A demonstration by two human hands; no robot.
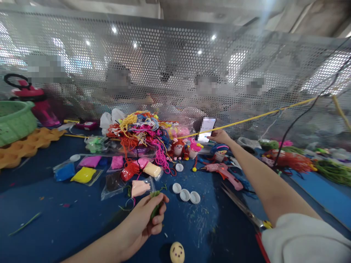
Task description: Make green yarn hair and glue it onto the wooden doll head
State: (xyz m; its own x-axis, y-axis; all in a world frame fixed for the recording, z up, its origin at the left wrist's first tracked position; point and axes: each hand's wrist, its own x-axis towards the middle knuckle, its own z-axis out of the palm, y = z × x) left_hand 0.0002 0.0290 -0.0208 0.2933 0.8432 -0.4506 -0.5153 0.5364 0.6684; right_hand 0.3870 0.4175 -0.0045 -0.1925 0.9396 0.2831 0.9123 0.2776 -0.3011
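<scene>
My left hand (149,215) is closed around a small green bundle (155,209), low in the middle of the view. My right hand (219,136) reaches far forward to a lit phone (206,128) that leans near the perforated panel. Its fingers are at the phone's lower right edge; whether they grip it or only touch it is unclear. A pale ball with a drawn face (177,252) sits at the bottom edge. White caps (184,195) lie beyond my left hand. Small yarn dolls (178,149) stand in front of the phone.
A pink glue gun (223,173) and scissors (246,210) lie under and beside my right forearm. Tangled yarn (139,128) and bagged coloured clay (84,175) fill the left middle. A green basket (16,122) stands far left. A yellow cord (255,117) crosses the panel.
</scene>
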